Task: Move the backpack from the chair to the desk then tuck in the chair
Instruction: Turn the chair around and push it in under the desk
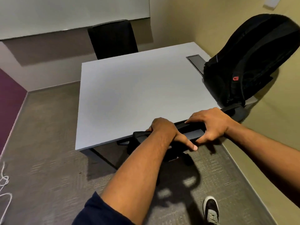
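The black backpack [250, 62] with a small red logo stands on the right side of the white desk [138, 98], leaning against the yellow wall. The black chair's backrest top [193, 127] sits right at the desk's near edge, with most of the chair hidden under the desk and behind my arms. My left hand [165, 132] grips the left part of the backrest top. My right hand [211, 125] holds the right part, fingers over the top and thumb underneath.
A second black chair [113, 39] stands at the desk's far side under a whiteboard [65, 12]. A grey cable hatch [196, 60] is set in the desk by the backpack. White cord [4, 184] lies on the carpet at left. My shoe [211, 210] is at bottom right.
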{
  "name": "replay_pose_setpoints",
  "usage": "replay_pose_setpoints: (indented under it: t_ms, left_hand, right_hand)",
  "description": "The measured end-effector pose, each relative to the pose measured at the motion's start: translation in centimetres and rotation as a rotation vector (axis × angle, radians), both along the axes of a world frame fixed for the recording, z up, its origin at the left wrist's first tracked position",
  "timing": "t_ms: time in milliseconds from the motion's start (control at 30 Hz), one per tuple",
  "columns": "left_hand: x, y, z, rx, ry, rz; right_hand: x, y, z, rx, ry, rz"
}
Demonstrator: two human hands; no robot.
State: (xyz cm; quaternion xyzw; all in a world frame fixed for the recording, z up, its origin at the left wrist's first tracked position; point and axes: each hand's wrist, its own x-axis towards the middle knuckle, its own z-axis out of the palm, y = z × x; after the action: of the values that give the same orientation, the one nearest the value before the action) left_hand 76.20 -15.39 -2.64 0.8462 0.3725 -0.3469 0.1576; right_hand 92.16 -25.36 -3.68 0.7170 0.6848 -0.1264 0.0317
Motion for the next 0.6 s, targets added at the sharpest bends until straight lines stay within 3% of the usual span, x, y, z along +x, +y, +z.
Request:
replay_pose_setpoints:
  t_ms: [167,333,600]
  left_hand:
    - [2.1,0.2,0.0,0.031,0.078,0.133]
    - [3.0,1.1,0.3,-0.107,0.217,0.316]
    - [0.9,1.9,0.6,-0.030,0.103,0.309]
  right_hand:
    - [2.4,1.5,-0.9,0.067,0.014,0.095]
    - [2.7,2.6,-2.2,0.130,0.070,0.138]
    - [0.7,3.6,-2.0,0.129,0.105,0.100]
